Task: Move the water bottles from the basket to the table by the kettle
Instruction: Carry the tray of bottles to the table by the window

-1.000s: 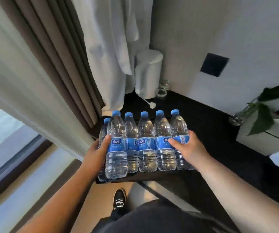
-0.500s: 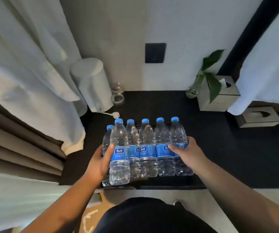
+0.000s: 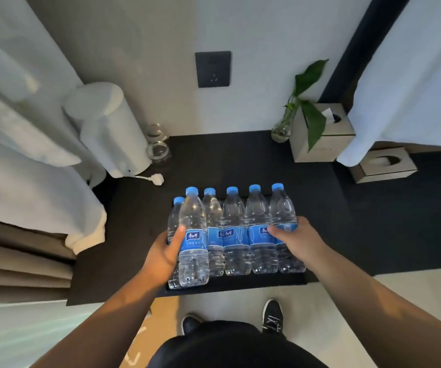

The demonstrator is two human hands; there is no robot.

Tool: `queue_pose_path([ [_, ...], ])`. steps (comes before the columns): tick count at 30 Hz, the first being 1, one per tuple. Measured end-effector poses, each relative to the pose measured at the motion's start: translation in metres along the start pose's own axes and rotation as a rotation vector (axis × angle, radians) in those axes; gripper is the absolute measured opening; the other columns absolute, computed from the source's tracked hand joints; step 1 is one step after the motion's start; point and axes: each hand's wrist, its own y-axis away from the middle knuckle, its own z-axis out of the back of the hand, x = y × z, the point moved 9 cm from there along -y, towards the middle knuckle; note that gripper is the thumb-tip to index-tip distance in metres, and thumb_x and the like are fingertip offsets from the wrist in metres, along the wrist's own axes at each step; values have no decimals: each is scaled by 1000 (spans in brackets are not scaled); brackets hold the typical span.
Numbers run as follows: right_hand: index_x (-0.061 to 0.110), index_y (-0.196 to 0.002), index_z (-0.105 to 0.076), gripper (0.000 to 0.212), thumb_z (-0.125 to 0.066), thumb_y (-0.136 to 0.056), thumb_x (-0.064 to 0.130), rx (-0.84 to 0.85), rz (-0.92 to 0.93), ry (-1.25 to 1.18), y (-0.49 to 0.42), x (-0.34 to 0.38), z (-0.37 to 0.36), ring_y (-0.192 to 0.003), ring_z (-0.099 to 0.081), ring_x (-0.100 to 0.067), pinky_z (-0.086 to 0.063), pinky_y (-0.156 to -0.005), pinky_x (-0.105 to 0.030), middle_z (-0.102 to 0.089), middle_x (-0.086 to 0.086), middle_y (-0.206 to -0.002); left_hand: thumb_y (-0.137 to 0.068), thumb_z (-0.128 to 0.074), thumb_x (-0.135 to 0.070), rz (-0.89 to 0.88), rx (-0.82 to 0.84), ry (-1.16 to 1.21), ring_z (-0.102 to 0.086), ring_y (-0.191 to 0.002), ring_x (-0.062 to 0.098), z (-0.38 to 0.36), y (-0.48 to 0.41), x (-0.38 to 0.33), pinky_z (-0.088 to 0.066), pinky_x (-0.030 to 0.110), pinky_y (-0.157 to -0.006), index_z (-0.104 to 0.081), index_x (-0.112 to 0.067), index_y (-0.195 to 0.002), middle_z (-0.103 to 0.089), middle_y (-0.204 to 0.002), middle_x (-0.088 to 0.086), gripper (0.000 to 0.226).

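The left hand (image 3: pixel 163 254) and right hand (image 3: pixel 297 240) grip opposite ends of a row of upright water bottles (image 3: pixel 236 235) in the black basket (image 3: pixel 240 285) on the dark table (image 3: pixel 240 160); the white kettle (image 3: pixel 105 128) stands back left.

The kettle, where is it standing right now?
In the head view the white kettle stands at the back left of the table, beside the white curtain, with a glass jar just right of it and its plug lying in front.

Left hand (image 3: pixel 161 257), right hand (image 3: pixel 297 240), fingers (image 3: pixel 179 238) curled.
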Motion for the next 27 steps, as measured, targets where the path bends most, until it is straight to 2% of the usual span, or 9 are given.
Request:
queue_pose_path([
  [4,19,-130,-59,63,-85,-81,50,85,5,-2,-15,7,-5,-97,-74,-20,-59,-92,-46,-75,1,-110,-82,-49,-91,118,-8,26,-79,-94,21,-3,0,5,-59,51,-98,-76,-18,-108,-82,-98,4,82],
  [7,20,-129,-60,61,-84,-82,51,122,-4,-1,-20,7,-10,-98,-74,-22,-58,-95,-49,-75,-1,-111,-83,-50,-81,171,-48,47,-79,-97,23,-2,0,5,-58,52,-100,-75,-16,-112,-82,-101,6,76],
  [10,20,-129,-59,63,-85,-81,51,112,-26,2,-24,0,-11,-97,-73,-21,-59,-91,-45,-74,0,-111,-86,-50,-79,172,-73,29,-78,-99,23,-2,1,4,-57,52,-101,-74,-18,-113,-82,-102,5,71],
  [14,20,-132,-56,66,-82,-82,56,109,-13,39,-32,-1,-9,-93,-71,-16,-56,-70,-33,-70,3,-110,-89,-50,-82,173,-95,-12,-78,-97,20,-3,1,5,-57,50,-100,-77,-23,-108,-82,-99,-1,67],
  [15,20,-133,-55,67,-80,-83,57,112,-17,36,-34,-2,-9,-94,-70,-16,-56,-70,-33,-69,3,-111,-88,-50,-83,175,-101,-17,-78,-97,19,-2,1,6,-57,49,-100,-77,-24,-108,-82,-99,-2,68],
  [17,20,-137,-55,72,-77,-83,61,114,-24,31,-38,-6,-11,-101,-70,-21,-59,-83,-42,-67,-3,-121,-90,-50,-82,172,-107,-29,-78,-97,17,-3,1,7,-57,49,-100,-78,-25,-107,-82,-98,-4,66],
  [19,19,-141,-54,80,-73,-80,68,103,-35,25,-40,-9,-11,-109,-67,-28,-56,-97,-50,-61,-10,-133,-89,-50,-82,177,-112,-30,-78,-94,15,-4,2,6,-58,48,-98,-78,-27,-105,-82,-96,-8,64],
  [23,17,-141,-56,88,-69,-75,74,147,-86,-64,-39,-14,-14,-113,-66,-35,-52,-101,-56,-57,-14,-138,-87,-55,-79,207,-155,-45,-79,-90,15,-1,2,8,-61,47,-94,-76,-24,-100,-82,-91,-5,61],
  [27,18,-138,-57,90,-67,-70,77,140,-74,-21,-36,-13,-14,-113,-65,-32,-52,-101,-55,-57,-12,-136,-89,-58,-75,225,-195,-65,-78,-86,15,1,2,9,-62,44,-90,-76,-23,-95,-82,-87,-4,56],
])
